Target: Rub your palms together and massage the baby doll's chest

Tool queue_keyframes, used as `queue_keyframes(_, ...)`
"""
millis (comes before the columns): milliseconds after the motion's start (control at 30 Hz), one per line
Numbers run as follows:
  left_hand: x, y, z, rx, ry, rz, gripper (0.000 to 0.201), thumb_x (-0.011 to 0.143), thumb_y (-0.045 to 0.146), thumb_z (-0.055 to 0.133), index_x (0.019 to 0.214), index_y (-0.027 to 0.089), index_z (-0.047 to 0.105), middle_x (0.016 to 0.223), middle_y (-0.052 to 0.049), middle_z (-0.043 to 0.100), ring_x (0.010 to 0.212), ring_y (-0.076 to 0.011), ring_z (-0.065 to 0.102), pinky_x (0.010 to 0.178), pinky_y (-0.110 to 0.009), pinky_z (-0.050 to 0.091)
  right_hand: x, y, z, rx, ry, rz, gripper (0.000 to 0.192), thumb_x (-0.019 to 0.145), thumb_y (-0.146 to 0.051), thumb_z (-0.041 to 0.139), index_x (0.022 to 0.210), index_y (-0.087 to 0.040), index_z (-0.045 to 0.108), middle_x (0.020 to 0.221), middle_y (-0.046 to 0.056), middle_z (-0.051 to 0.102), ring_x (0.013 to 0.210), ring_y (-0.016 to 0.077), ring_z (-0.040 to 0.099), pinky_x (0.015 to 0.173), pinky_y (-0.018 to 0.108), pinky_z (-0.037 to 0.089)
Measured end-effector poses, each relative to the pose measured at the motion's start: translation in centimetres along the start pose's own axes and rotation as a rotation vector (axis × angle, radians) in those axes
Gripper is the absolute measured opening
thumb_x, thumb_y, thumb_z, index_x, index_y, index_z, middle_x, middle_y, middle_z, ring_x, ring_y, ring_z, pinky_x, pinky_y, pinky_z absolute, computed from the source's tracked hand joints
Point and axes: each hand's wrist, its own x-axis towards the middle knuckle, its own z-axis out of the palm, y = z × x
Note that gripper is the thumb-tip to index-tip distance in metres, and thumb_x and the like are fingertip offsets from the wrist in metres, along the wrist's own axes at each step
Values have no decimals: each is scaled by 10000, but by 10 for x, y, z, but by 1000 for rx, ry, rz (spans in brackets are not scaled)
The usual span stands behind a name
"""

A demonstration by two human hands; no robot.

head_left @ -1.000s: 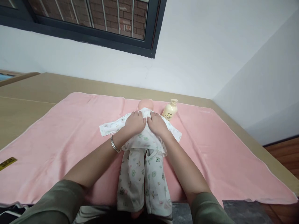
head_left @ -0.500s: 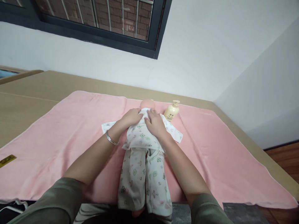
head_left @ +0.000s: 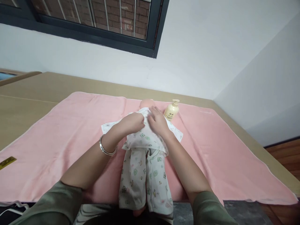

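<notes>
Soft, even daylight fills the frame, brightest on the white wall across the upper right. Shadows are faint, lying only under the forearms at lower centre. There is no glare. Straight lines bend toward the edges, and focus is sharp throughout.

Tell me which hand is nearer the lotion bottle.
Right. The right hand rests on the doll's shirt just beside the bottle; the left hand lies farther off, across the doll's chest.

A doll (head_left: 145,150) lies on a towel (head_left: 58,140), a bottle (head_left: 171,111) right of its head.
</notes>
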Motion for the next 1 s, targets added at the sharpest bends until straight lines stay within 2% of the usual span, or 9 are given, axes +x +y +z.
queue_keyframes(67,-9,10,2,47,-89,83,254,850,210,561,598,187,579,559,-1,514,499,-140,436,519,-293,308,1,2,-2,12,63,4,497,984,-273,424,1447,-135,540,1561,144,477,1510,295,347,1249,522,246)
queue_keyframes(100,-13,16,4,75,-147,120,237,842,227,592,609,184,592,560,2,516,499,-141,441,523,-292,321,2,3,-1,9,48,-1,500,982,-275,429,1453,-144,536,1569,137,468,1516,295,336,1251,526,239)
queue_keyframes(200,-22,33,18,180,-297,225,126,798,246,681,705,162,665,661,-29,602,555,-163,520,541,-287,378,2,7,4,5,-107,-6,504,985,-301,443,1455,-147,539,1604,146,411,1532,315,299,1252,563,207)
queue_keyframes(267,-25,42,28,270,-256,254,61,796,172,669,831,140,707,827,-93,671,681,-205,607,581,-293,428,2,10,3,40,-167,-4,532,985,-316,448,1479,-129,512,1616,158,385,1534,304,300,1259,532,211)
queue_keyframes(367,-26,51,37,366,-162,213,216,789,55,617,975,103,715,1002,-180,680,877,-270,661,665,-319,481,2,14,-7,127,-176,5,586,971,-336,471,1513,-115,467,1619,153,378,1534,277,305,1264,461,238)
queue_keyframes(600,-25,55,36,390,-167,218,146,777,41,624,877,103,710,915,-171,660,849,-272,657,669,-334,480,-1,12,-37,222,-185,7,634,962,-376,507,1563,-205,402,1660,79,310,1549,266,265,1265,466,239)
queue_keyframes(700,-28,56,36,389,-185,236,140,741,37,646,842,109,711,905,-178,647,851,-289,647,648,-344,480,-3,9,-46,230,-146,11,665,960,-352,501,1595,-243,335,1659,53,315,1521,275,333,1246,477,289)
queue_keyframes(833,-27,58,41,373,-132,183,244,716,52,670,951,103,710,993,-207,636,906,-309,634,654,-354,487,-5,6,-55,234,-120,4,698,976,-366,490,1624,-297,240,1641,30,357,1453,293,450,1191,497,386)
queue_keyframes(1000,-23,58,42,400,-143,202,238,695,39,678,918,117,705,979,-181,634,898,-289,627,687,-347,480,-6,7,-61,230,-120,2,725,976,-356,496,1633,-309,193,1649,22,340,1442,299,463,1192,507,384)
